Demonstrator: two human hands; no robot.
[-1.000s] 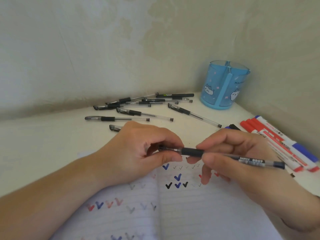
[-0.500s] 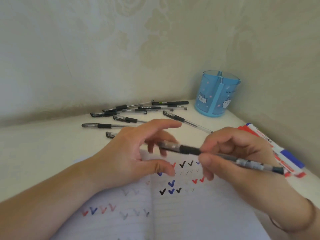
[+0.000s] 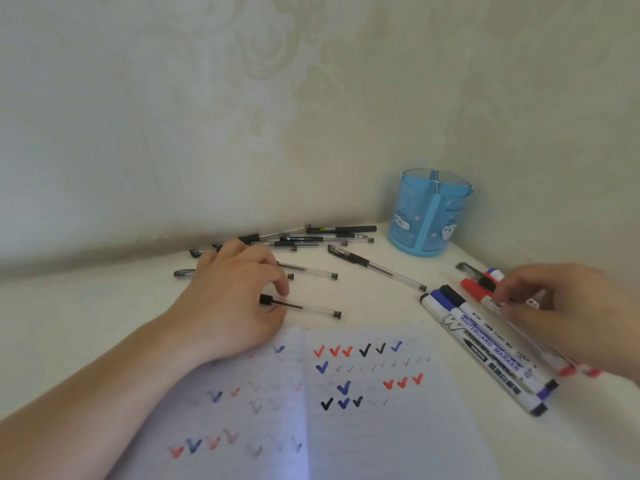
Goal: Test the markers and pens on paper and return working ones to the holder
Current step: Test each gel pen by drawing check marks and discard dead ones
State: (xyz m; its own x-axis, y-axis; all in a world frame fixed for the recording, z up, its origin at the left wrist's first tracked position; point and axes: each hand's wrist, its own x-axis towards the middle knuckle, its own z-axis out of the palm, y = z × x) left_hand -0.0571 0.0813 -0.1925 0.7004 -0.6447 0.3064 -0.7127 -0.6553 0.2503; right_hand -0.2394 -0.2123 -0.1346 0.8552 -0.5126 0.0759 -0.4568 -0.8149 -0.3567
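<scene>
My left hand (image 3: 232, 296) lies on the table over the loose gel pens, thumb and forefinger pinching a clear black-ink pen (image 3: 308, 308) that lies flat. My right hand (image 3: 557, 306) hovers, blurred, over the whiteboard markers (image 3: 485, 348) at the right, its fingers curled with the tips on them. A capped pen (image 3: 465, 267) runs in under that hand; whether the hand holds it is hidden. The blue cat-print holder (image 3: 431, 216) stands empty in the corner. An open lined notebook (image 3: 381, 427) with red, blue and black tick marks lies in front.
Several more gel pens (image 3: 311, 239) lie scattered along the back wall, and one pen (image 3: 375, 270) lies diagonally between them and the markers. Walls close the table at the back and right.
The hands have parted. My left hand went left and down onto a pen on the table. My right hand carried the tested pen right, to the markers. The camera tilted up.
</scene>
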